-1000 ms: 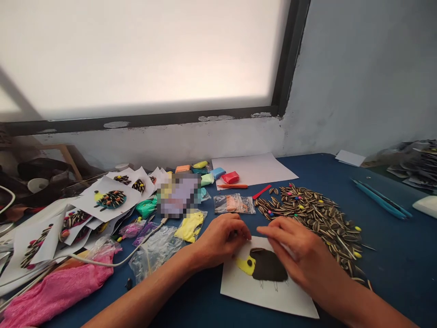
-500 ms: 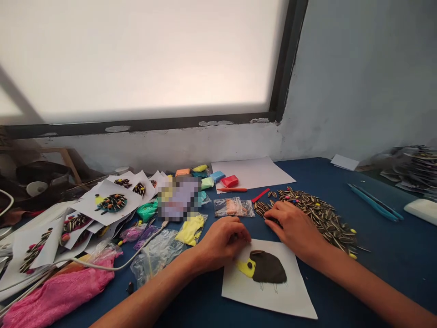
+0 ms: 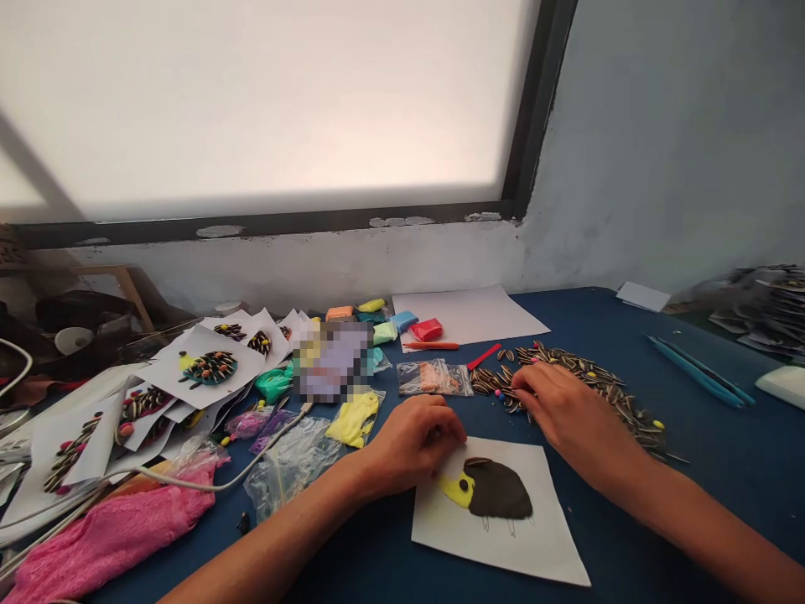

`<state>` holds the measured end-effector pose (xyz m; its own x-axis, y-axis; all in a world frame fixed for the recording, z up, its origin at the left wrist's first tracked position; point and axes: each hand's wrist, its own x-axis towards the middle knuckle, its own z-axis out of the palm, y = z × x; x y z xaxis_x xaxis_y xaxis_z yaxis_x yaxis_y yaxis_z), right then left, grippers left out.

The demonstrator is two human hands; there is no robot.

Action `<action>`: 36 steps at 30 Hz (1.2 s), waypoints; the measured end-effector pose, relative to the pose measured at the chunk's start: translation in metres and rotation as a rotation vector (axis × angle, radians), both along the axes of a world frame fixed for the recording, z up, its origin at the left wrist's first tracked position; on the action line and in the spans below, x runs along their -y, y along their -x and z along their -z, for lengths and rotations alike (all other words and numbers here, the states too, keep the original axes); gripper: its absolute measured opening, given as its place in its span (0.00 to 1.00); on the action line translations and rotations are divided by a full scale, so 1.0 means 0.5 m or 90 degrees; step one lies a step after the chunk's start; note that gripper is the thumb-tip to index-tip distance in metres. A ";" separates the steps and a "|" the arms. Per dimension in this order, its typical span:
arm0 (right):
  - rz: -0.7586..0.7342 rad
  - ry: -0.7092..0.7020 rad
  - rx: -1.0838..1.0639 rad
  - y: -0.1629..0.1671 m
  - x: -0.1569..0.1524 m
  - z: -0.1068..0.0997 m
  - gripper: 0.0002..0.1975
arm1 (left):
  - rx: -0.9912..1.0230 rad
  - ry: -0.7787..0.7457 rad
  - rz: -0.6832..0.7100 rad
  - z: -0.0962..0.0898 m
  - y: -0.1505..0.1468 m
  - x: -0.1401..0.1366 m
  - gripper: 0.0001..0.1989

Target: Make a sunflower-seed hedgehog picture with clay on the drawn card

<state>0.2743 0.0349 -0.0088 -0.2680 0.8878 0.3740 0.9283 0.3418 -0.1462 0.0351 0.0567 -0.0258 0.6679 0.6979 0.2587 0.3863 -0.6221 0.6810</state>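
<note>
A white paper card (image 3: 503,558) lies in front of me with a hedgehog-like shape on it. The shape has a dark brown clay body (image 3: 500,491), a yellow clay head (image 3: 454,489) with a dark round eye, and pencilled legs. One sunflower seed (image 3: 479,460) lies along the top of the body. My left hand (image 3: 418,440) rests at the card's upper left corner, fingers curled, their tips partly hidden. Over the pile of sunflower seeds (image 3: 604,390) is my right hand (image 3: 559,407), thumb and fingers drawn together; what is between them cannot be made out.
Finished seed pictures (image 3: 210,369) are stacked at the left beside a pink cloth (image 3: 119,537). Clay packets, including a red one (image 3: 427,328), and a blurred-out device (image 3: 333,361) with a white cable lie mid-table. Blue tweezers (image 3: 701,373) lie at the right.
My right hand has shifted right and slightly up over the seeds, uncovering a pink bead and seeds at the pile's left edge. My left hand stays at the card; the view has shifted slightly.
</note>
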 end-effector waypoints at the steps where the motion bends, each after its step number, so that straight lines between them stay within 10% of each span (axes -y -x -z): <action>1: 0.003 0.002 -0.013 -0.005 0.010 -0.004 0.10 | 0.000 0.001 0.001 0.000 0.000 0.000 0.09; 21: 0.033 0.049 -0.147 -0.028 0.053 -0.020 0.11 | 0.000 0.004 0.005 0.000 0.002 0.002 0.08; 36: -0.165 0.133 -0.246 0.065 0.106 -0.015 0.09 | 0.008 0.003 0.006 -0.001 0.001 0.000 0.08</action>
